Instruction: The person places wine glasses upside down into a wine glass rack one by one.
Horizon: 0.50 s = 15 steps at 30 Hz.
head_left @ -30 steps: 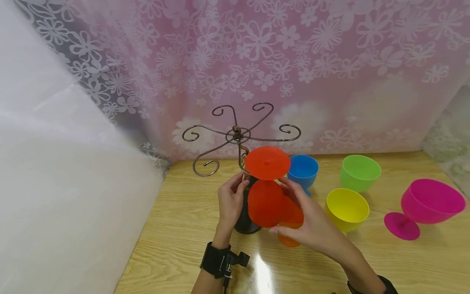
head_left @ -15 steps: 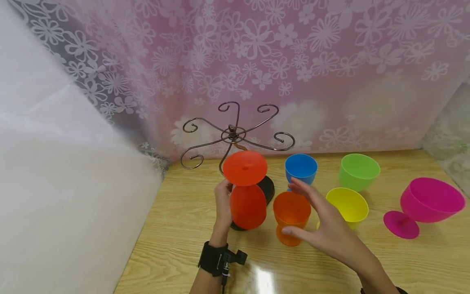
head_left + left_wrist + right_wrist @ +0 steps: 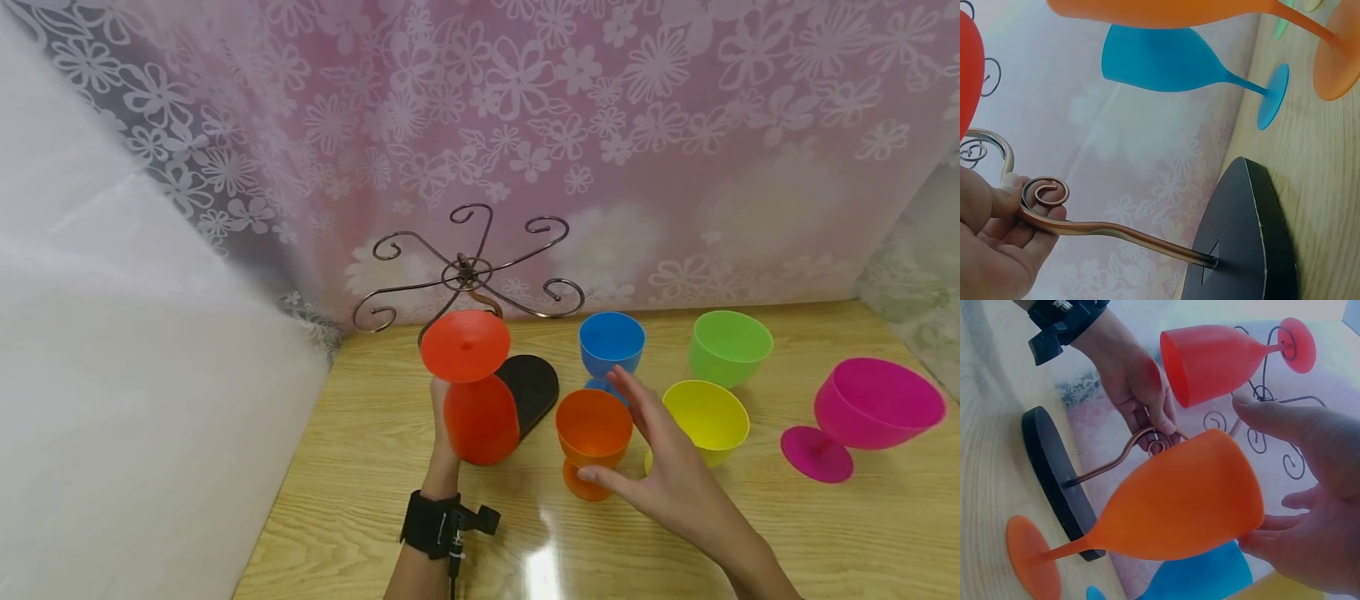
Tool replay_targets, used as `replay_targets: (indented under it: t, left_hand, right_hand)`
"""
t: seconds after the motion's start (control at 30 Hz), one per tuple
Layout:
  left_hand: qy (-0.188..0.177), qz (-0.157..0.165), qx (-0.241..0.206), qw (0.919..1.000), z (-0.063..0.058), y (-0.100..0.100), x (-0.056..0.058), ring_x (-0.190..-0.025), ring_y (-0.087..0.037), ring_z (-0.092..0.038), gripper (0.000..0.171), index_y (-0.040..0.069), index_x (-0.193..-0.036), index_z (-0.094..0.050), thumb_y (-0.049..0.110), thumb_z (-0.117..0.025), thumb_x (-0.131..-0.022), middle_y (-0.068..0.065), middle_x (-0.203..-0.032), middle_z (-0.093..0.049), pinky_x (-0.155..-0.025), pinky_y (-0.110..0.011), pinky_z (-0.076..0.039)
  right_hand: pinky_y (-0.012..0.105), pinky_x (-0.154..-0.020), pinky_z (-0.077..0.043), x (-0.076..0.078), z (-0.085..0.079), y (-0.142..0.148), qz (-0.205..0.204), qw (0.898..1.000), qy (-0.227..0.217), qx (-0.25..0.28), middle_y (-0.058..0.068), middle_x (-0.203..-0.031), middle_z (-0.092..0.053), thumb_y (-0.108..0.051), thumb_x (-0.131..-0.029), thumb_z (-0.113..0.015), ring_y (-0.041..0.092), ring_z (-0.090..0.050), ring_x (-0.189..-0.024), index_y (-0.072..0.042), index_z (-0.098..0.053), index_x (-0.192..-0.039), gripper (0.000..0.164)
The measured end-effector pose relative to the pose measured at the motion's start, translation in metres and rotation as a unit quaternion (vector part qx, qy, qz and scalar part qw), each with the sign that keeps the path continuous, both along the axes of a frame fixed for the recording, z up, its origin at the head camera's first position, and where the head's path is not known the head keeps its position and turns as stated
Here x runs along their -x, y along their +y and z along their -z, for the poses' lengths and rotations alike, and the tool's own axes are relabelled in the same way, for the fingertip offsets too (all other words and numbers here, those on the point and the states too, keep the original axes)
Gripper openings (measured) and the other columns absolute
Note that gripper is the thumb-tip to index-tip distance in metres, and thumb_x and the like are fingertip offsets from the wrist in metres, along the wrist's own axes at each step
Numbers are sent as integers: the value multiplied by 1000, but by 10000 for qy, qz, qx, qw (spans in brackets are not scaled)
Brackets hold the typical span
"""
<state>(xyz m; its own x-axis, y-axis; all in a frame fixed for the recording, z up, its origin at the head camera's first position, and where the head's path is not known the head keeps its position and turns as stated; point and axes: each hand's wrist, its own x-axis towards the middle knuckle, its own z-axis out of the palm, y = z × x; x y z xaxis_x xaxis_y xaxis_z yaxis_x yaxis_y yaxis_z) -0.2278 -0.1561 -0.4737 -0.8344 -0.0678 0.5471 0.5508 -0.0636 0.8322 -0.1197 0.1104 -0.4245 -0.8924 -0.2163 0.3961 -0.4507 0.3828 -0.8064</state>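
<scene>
My left hand (image 3: 1007,244) grips the curled copper-coloured stem (image 3: 1110,229) of a metal wine glass rack (image 3: 465,271), above its black base (image 3: 531,387). A red plastic goblet (image 3: 482,421) hangs upside down from one rack arm, hiding much of that hand in the head view. My right hand (image 3: 678,479) is spread beside an orange goblet (image 3: 594,425) that stands upright on the table. In the right wrist view its fingers (image 3: 1266,540) are at the orange rim, perhaps touching; the thumb is apart from them.
Blue (image 3: 611,346), green (image 3: 729,346) and yellow (image 3: 705,421) goblets stand upright behind and right of the orange one. A magenta goblet (image 3: 873,404) is at the far right of the wooden table (image 3: 345,500). A pink floral curtain (image 3: 525,125) hangs behind.
The rack has turned, carrying the red goblet to the left, and more of the black base shows. My right hand has moved from beside the red goblet rightward to the orange one.
</scene>
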Motion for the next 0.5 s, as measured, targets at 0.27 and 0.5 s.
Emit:
replay_targets:
  t: [0.27, 0.5]
  left_hand:
    - [941, 2982, -1741, 9338, -45, 8, -15, -74, 1, -65, 14, 22, -106, -71, 27, -58, -107, 12, -82, -70, -72, -14, -52]
    - [179, 5780, -3014, 7581, -39, 3, -5, -103, -15, -70, 35, 5, -133, -65, 27, -52, -109, -5, -119, -73, -90, -23, -54]
  right_hand:
    - [56, -103, -45, 0, 5, -2, 229, 9990, -337, -184, 16, -160, -38, -24, -77, -93, 42, -42, -142, -10, -19, -164, 115]
    - [66, -99, -45, 3, 9, -1, 274, 9956, -855, -265, 21, -160, -34, -29, -80, -91, 48, -43, -139, -5, -18, -162, 112]
